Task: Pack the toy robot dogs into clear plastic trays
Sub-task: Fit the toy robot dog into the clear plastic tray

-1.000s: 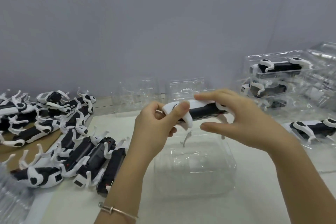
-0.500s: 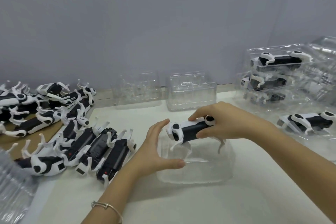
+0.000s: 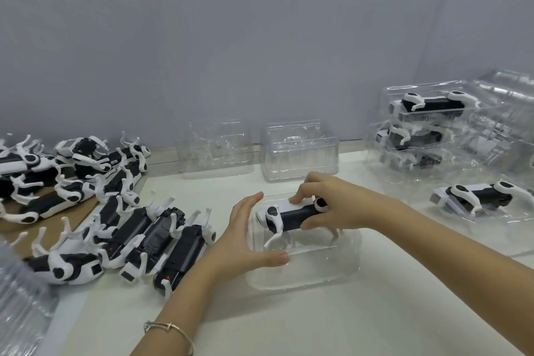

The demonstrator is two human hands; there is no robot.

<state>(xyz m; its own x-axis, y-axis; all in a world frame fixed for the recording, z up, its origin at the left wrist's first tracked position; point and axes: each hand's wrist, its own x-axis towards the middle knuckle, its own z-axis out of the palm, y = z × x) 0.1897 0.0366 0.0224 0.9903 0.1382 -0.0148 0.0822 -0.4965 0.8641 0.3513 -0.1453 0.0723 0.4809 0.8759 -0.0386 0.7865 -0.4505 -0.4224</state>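
Note:
A black-and-white toy robot dog [image 3: 284, 215] stands legs-down inside a clear plastic tray [image 3: 312, 272] at the middle of the white table. My right hand [image 3: 329, 205] grips the dog's rear half, fingers on its white back and thumb under its side. My left hand [image 3: 248, 240] braces the tray's left end, fingers straight along the wall and thumb lying on the front rim. A heap of loose robot dogs [image 3: 150, 237] lies to the left, several on their backs with legs up.
Two empty clear trays [image 3: 300, 150] stand by the grey wall behind. Stacked trays holding dogs [image 3: 424, 130] rise at the right, with another packed dog [image 3: 476, 196] in front of them. More clear plastic [image 3: 20, 303] sits at the lower left. Brown cardboard [image 3: 17, 225] lies under the far-left dogs.
The dog has come down from mid-air into the tray. My left hand let go of its front end and moved to the tray's left side; my right hand kept hold.

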